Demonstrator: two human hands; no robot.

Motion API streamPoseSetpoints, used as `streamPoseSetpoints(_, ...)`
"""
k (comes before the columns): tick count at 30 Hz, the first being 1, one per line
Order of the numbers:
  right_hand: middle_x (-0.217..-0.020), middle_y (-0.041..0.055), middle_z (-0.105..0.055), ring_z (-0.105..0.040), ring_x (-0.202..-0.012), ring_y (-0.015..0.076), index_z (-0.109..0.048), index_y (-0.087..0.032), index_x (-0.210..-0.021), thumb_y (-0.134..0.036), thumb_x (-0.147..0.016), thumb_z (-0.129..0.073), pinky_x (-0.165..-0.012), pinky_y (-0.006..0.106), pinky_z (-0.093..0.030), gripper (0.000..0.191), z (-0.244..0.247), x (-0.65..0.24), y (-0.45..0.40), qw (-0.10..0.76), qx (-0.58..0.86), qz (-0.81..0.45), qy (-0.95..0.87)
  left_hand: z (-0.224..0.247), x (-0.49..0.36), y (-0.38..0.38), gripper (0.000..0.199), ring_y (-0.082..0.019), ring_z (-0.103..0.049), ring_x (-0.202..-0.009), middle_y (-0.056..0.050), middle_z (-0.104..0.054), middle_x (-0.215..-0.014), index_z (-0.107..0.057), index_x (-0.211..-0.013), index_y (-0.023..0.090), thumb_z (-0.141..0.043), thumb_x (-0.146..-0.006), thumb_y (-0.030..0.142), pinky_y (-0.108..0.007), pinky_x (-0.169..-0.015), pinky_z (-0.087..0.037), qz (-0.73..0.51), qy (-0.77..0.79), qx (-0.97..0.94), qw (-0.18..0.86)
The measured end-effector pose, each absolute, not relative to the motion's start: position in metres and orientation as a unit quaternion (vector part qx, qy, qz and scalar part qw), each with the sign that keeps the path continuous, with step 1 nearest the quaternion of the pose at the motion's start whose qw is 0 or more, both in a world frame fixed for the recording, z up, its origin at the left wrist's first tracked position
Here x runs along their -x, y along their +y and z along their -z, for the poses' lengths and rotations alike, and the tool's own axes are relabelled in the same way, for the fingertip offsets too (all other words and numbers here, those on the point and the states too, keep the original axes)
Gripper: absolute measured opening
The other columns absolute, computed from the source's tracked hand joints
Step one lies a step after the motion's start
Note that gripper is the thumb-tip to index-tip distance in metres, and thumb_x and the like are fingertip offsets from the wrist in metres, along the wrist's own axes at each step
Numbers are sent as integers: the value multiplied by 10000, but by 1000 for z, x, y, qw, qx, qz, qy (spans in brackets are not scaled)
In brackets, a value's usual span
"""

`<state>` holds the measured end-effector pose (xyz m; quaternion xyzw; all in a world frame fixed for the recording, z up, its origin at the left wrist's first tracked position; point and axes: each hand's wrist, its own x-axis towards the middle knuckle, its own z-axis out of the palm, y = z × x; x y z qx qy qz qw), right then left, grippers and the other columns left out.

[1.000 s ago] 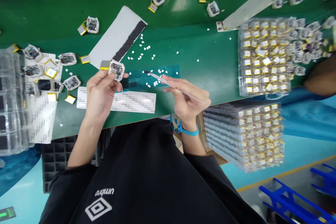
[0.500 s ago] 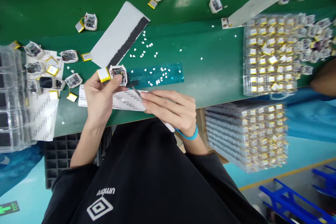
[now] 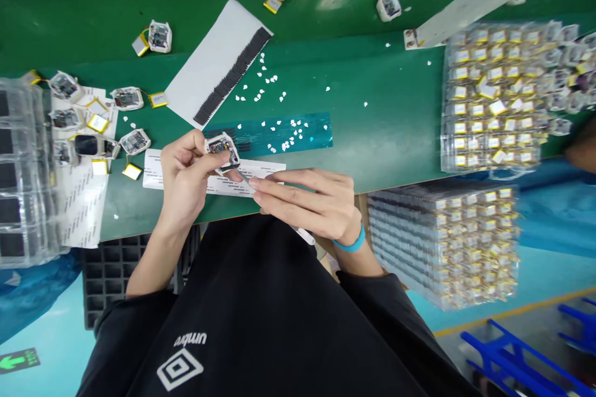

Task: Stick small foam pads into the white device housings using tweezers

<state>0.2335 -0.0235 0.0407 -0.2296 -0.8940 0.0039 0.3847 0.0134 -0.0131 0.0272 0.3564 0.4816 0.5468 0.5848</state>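
On the green workbench, going left to right: a clear plastic tray at the far edge, then loose white-framed modules with their small yellow batteries. Now your left hand pinches the white-framed circuit module between thumb and curled fingers, just above the printed label sheet, whose small upside-down text is too fine to read. The module is squarish, with no clear long axis, and sits tilted, one corner toward your right hand. That hand has closed in since a moment ago, fingers pressed together around the tweezers, tip right at the module's lower edge. The yellow battery beside the module no longer shows. Above lies a teal strip scattered with white flecks; farther right, bagged stacks of batteries. Your black sleeve and shirt carry an upside-down "umbro" logo.
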Motion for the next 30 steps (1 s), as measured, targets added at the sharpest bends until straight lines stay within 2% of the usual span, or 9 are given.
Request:
streamPoseSetpoints(4,-1132,-31,-828,-823,-916,159,-805,-205,-1033,-201,-958,-793,-684,266,-696,77,-47,-239,-25,370,225,-29,-901,-32,-13,-14,352,-166,-685,-445,47,-637,-590,-474,-599,194,-795,-718,111,-251,-418,-542,-521,481,-369,600)
streamPoseSetpoints(10,-1137,-18,-826,-828,-896,174,-799,-186,-1042,-195,-929,-825,-653,282,-695,116,-53,-242,-27,359,220,-42,-906,-32,-15,-17,389,-154,-680,-448,56,-629,-589,-500,-621,195,-871,-726,139,-239,-414,-545,-502,489,-386,600)
streamPoseSetpoints(12,-1146,-12,-825,-828,-920,173,-793,-182,-1054,-187,-921,-832,-725,288,-716,139,-54,-241,-29,357,236,-64,-902,-31,-16,-19,379,-138,-676,-460,59,-643,-615,-529,-640,195,-893,-735,148,-228,-419,-560,-514,485,-394,588)
streamPoseSetpoints(15,-1167,21,-823,-823,-1000,159,-781,-175,-1082,-154,-953,-787,-897,291,-723,131,-50,-239,-30,373,272,-108,-881,-29,-19,-22,172,-127,-703,-514,51,-721,-716,-724,-873,215,-876,-809,167,-220,-474,-619,-529,487,-414,558)
streamPoseSetpoints(17,-1167,64,-826,-817,-1049,165,-773,-148,-1105,-123,-972,-747,-936,295,-715,138,-46,-237,-30,402,280,-128,-862,-27,-20,-23,270,-120,-719,-538,43,-761,-775,-787,-1113,243,-855,-858,183,-214,-522,-649,-531,498,-429,535)
streamPoseSetpoints(19,-1149,96,-830,-817,-1065,175,-764,-127,-1122,-109,-990,-712,-916,293,-718,143,-41,-236,-29,435,269,-130,-849,-26,-21,-25,343,-120,-736,-566,32,-783,-818,-800,-1201,254,-861,-867,201,-212,-561,-668,-533,502,-440,520)
streamPoseSetpoints(24,-1120,70,-840,-821,-1054,174,-768,-181,-1108,-128,-1009,-689,-878,272,-726,137,-37,-235,-30,437,284,-130,-844,-25,-26,-31,316,-156,-779,-667,12,-797,-873,-810,-1175,259,-878,-866,269,-238,-571,-681,-536,504,-432,522)
streamPoseSetpoints(27,-1136,61,-838,-823,-1056,195,-771,-192,-1149,-101,-990,-691,-864,300,-734,200,-33,-235,-33,445,301,-156,-829,-26,-23,-27,325,-156,-773,-646,17,-789,-842,-796,-1166,245,-887,-856,287,-256,-577,-681,-506,505,-441,543)
streamPoseSetpoints(30,-1137,81,-839,-826,-1048,224,-758,-176,-1243,-59,-971,-672,-823,341,-739,309,-24,-236,-34,504,306,-177,-788,-22,5,8,289,-120,-744,-582,47,-783,-826,-792,-1128,244,-886,-855,234,-237,-518,-624,-476,538,-513,470)
